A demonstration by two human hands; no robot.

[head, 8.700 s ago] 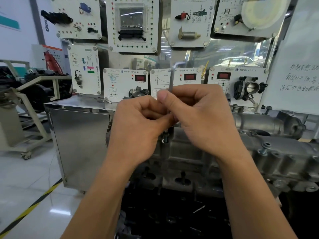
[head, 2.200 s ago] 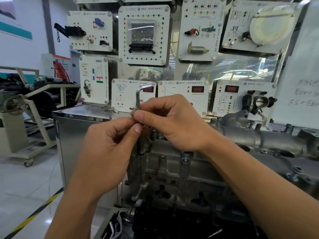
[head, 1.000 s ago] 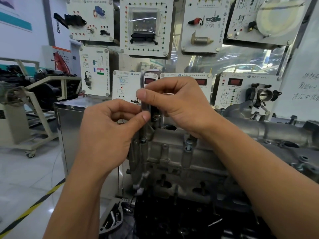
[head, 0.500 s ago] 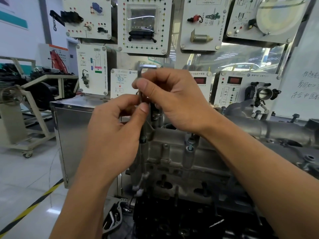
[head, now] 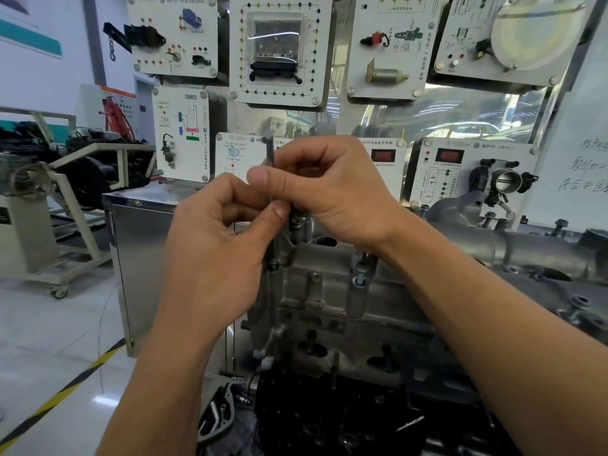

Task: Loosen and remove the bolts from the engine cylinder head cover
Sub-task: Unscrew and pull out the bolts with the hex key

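Observation:
A grey cast cylinder head cover (head: 378,301) lies across the middle and right of the view. A dark L-shaped hex key (head: 270,153) stands upright over the cover's left end, its lower tip reaching a bolt (head: 273,266) there. My left hand (head: 214,251) pinches the key's shaft between thumb and fingers. My right hand (head: 332,189) pinches the shaft higher up, just above the left thumb. Another raised bolt (head: 361,274) stands to the right, and one more bolt (head: 580,302) sits on the cover's far right.
A steel cabinet (head: 144,258) stands left of the engine. White training panels (head: 279,47) with sensors hang behind, with a throttle body (head: 503,182) at the right. A whiteboard (head: 585,159) is at the far right. Yellow-black floor tape (head: 59,396) runs at the lower left.
Both hands have stayed pinching the hex key on the left-end bolt; the key's bent top has turned and my fingers have shifted along the shaft. Earlier the key stood on a bolt further right.

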